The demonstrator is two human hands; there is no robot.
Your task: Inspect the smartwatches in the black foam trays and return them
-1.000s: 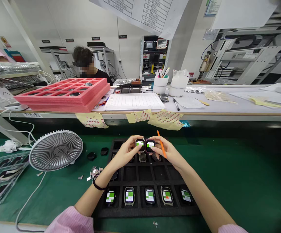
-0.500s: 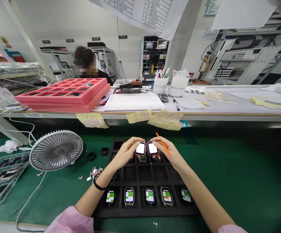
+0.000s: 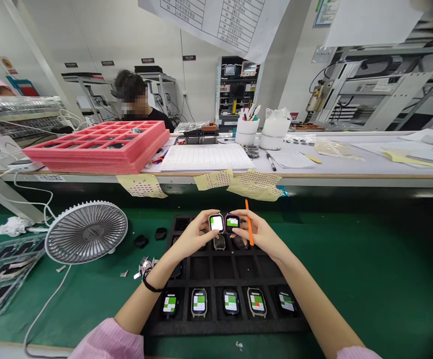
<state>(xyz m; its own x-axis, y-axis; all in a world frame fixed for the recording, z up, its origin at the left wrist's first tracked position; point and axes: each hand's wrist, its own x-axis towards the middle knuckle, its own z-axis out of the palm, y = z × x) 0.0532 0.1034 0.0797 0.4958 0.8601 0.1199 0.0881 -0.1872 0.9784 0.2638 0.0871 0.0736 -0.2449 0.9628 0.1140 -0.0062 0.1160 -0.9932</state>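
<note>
My left hand (image 3: 197, 232) is closed around a pale-framed smartwatch (image 3: 216, 223) whose screen glows mostly white with a green strip at its left. Beside it, my right hand (image 3: 259, 234) grips a purple-framed smartwatch (image 3: 233, 222) showing green and white blocks on black. An orange stick (image 3: 249, 222), pen-like, is tucked in the right fingers and stands nearly upright. Both watches are held over the back of a black foam tray (image 3: 224, 326). In its front row lie several lit watches, among them a pale-framed watch (image 3: 199, 302) and a dark watch (image 3: 231, 301).
A white fan (image 3: 87, 232) stands on the green mat at left, near clear trays (image 3: 3, 271) of dark parts. Small silvery scraps (image 3: 145, 267) lie by my left forearm. On the shelf ahead are a pink foam tray (image 3: 126, 159) and a paper form (image 3: 207, 157). Another person (image 3: 137, 94) is beyond.
The right watch's screen has gone from white to green and white blocks; the left one gained a green strip. Both thumbs moved lower on the screens, and the orange stick swung more upright.
</note>
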